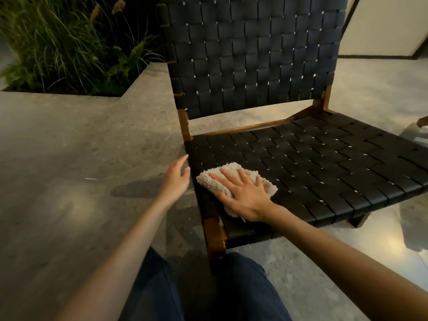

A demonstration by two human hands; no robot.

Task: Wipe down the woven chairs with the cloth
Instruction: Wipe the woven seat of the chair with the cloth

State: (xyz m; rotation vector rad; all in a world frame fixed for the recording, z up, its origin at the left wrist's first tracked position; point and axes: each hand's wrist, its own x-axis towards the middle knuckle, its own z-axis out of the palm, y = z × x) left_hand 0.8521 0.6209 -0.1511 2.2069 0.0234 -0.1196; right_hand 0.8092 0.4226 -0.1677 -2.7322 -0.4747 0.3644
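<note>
A chair [324, 158] with black woven straps and a brown wooden frame stands in front of me, its backrest upright at the top of the view. A beige fluffy cloth [209, 178] lies folded on the seat's front left corner. My right hand [243, 193] presses flat on the cloth with fingers spread. Just left of the seat's edge, my left hand [177, 177] hovers with its fingers loosely apart and holds nothing.
A planter [69, 47] with tall grasses and ferns is set into the grey stone floor [69, 147] at the upper left. A light wall [382, 26] rises behind the chair at right. My knees in dark trousers [208, 293] are at the bottom.
</note>
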